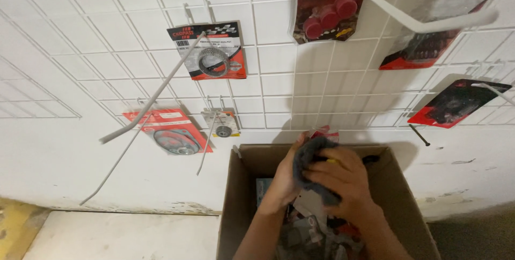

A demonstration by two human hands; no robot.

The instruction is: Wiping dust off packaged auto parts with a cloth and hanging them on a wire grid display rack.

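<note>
Both hands are gripping a dark grey cloth [314, 155] over an open cardboard box [244, 185], left hand [287, 177] curled behind it, right hand [343, 177] closed across its front.

A white wall [64, 163] fills most of the view, scuffed and flaking along its foot. A white wire grid panel [268, 86] is fixed over it, with long white hooks [155, 96] jutting out. Carded packs in red and black [212, 51] hang on the grid, 1 showing a grey ring, others near the top right corner. Below, at the lower left, lies a pale concrete floor [123, 236] with a yellowish patch [16, 225] at its left edge. The light is even and soft.
</note>
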